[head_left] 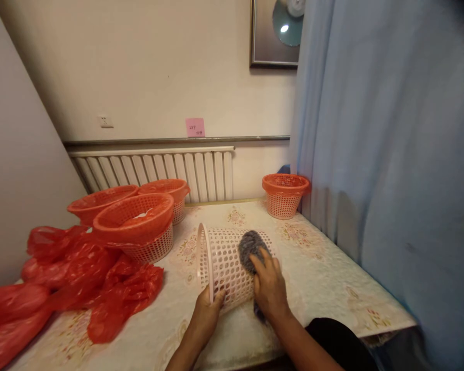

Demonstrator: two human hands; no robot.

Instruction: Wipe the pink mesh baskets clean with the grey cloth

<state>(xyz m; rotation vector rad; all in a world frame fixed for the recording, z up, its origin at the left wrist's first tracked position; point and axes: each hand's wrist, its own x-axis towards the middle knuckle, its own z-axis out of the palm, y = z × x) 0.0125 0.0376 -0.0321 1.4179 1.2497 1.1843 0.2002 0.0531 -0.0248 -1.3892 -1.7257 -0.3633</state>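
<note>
A pale pink plastic basket [228, 257] with round holes lies tipped on its side near the front of the table, its mouth facing left. At the lower rim, my left hand [206, 314] grips it, thumb outside and the other fingers mostly hidden. My right hand [270, 286] presses a grey fuzzy cloth [251, 247] against the basket's side, close to its base. Part of the cloth hangs below that hand.
Several baskets lined with red bags, one [154, 242] in front, stand at the left. Crumpled red plastic bags [85, 273] lie before them. Another lined basket [284, 201] stands at the back right by a blue curtain [371, 154]. A radiator [170, 170] is behind the table [332, 273].
</note>
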